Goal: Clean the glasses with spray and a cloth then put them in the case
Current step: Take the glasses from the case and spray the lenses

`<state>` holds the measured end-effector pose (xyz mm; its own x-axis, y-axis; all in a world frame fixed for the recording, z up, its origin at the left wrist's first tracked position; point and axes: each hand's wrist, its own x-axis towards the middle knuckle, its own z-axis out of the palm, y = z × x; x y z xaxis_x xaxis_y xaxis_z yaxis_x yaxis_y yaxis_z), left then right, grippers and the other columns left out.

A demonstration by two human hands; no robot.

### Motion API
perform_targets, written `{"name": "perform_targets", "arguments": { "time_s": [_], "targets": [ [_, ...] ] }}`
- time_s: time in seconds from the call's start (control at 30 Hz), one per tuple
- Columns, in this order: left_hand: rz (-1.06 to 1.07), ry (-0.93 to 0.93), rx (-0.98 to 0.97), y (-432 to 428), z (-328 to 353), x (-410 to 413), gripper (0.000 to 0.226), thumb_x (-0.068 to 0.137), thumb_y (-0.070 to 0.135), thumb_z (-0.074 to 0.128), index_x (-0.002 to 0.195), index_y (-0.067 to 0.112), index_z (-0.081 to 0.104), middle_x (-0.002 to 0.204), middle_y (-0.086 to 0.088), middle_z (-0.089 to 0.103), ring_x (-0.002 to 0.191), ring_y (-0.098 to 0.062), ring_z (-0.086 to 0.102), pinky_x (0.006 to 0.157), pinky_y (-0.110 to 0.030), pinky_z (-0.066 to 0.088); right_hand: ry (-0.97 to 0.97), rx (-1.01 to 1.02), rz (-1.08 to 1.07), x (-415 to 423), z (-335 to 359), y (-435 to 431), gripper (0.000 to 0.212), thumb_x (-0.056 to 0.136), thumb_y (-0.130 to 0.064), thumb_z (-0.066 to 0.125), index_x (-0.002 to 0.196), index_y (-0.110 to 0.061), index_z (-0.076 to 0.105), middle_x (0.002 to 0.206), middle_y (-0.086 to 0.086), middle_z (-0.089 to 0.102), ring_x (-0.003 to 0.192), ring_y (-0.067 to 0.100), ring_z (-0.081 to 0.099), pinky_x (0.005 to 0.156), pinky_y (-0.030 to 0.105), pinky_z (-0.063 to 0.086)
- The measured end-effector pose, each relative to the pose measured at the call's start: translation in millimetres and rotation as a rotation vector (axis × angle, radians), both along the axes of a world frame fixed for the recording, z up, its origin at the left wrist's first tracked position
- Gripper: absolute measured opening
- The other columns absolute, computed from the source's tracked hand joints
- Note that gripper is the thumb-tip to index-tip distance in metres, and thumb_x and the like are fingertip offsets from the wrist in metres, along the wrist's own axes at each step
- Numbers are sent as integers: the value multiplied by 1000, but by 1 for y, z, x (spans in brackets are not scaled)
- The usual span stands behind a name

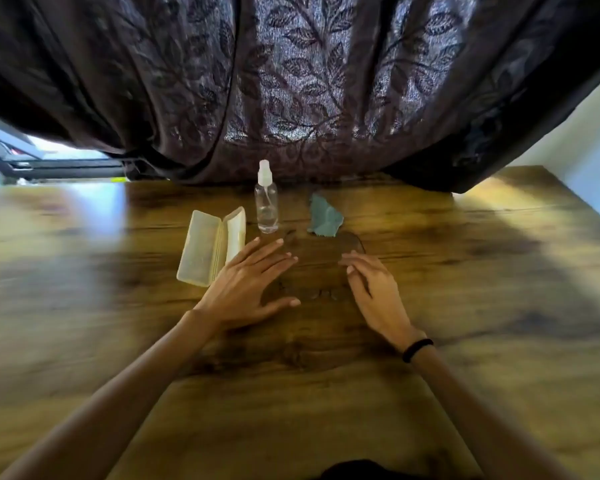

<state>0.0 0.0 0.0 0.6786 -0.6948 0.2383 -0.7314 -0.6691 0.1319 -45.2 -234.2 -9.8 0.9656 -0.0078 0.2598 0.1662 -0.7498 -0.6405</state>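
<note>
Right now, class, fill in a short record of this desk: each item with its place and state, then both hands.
case: open, lying on the table, left of the bottle
spray bottle: upright, between case and cloth
cloth: crumpled, right of the bottle
glasses: dark frame, blurred, on the table between the hands
left hand: fingers spread, holds nothing
right hand: fingers relaxed, holds nothing
task state: glasses not yet in the case

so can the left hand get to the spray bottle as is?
Probably yes. The left hand is open and empty; the spray bottle stands upright just past it, nothing seen between, with the open case off to its side.
</note>
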Motion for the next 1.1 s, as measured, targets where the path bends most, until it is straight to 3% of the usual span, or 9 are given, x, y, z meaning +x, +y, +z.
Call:
{"name": "perform_targets", "arguments": {
  "time_s": [0.13, 0.3, 0.4, 0.53, 0.67, 0.73, 0.87, 0.97, 1.1],
  "targets": [
    [-83, -35, 51, 5, -7, 3, 61, 89, 61, 29, 130, 19, 48, 138, -2, 50, 138, -13, 25, 115, -40, 16, 60, 77, 85, 0, 5, -5, 33, 91, -8, 35, 106, -12, 64, 119, -1, 60, 121, 5, 40, 105, 22, 24],
    [-136, -59, -39, 8, -12, 5, 38, 91, 38, 40, 115, 16, 59, 126, -3, 60, 131, -16, 39, 111, -41, 28, 66, 252, 120, 0, 10, -14, 39, 88, 10, 33, 94, -10, 66, 109, -1, 62, 117, 8, 50, 100, 9, 33],
    [-128, 0, -180, 11, -9, 6, 31, 90, 32, 43, 110, 17, 61, 125, -3, 60, 132, -11, 35, 111, -36, 28, 96, 422, 159, 3, 19, -17, 42, 86, 15, 32, 91, -9, 65, 103, 5, 67, 110, 9, 58, 99, 21, 44],
    [-40, 158, -456, 12, 10, 5, 21, 87, 18, 51, 104, 19, 63, 122, 3, 59, 129, -4, 39, 106, -26, 35, 118, 608, 246, 7, 41, -22, 47, 82, 21, 34, 92, -14, 64, 97, -7, 70, 106, 7, 61, 90, 16, 47],
    [27, 255, -651, 14, 25, 14, 20, 84, 14, 56, 100, 24, 63, 114, 7, 63, 120, 0, 49, 102, -18, 39, 44, 569, 302, 16, 58, -22, 27, 79, 4, 59, 96, -15, 67, 95, -16, 72, 103, 9, 64, 86, 18, 50],
    [72, 312, -734, 14, 36, 17, 21, 83, 5, 59, 96, 21, 64, 101, 20, 66, 108, 3, 55, 94, -14, 42, -9, 661, 265, 22, 66, -19, 21, 75, -9, 64, 95, -14, 69, 91, -14, 73, 97, 11, 66, 81, 18, 52],
    [120, 350, -857, 11, 57, 20, 28, 83, -5, 57, 95, 19, 61, 82, 37, 63, 83, 13, 58, 76, -5, 42, -131, 681, 175, 35, 74, -9, 26, 77, -1, 64, 86, -25, 68, 80, -25, 71, 82, -2, 66, 72, 12, 52],
    [107, 327, -875, 14, 63, 25, 30, 84, -4, 54, 94, 24, 59, 85, 37, 63, 84, 14, 57, 76, -4, 41, -177, 675, 143, 43, 75, -5, 25, 78, 0, 64, 86, -24, 68, 76, -25, 71, 76, -1, 66, 67, 12, 52],
    [119, 271, -901, 14, 66, 26, 31, 83, -5, 55, 92, 25, 60, 85, 37, 64, 84, 12, 59, 75, -4, 42, -183, 664, 126, 52, 76, -3, 21, 78, -6, 66, 91, -22, 69, 81, -17, 73, 80, 12, 68, 69, 20, 56]
  ]
}}
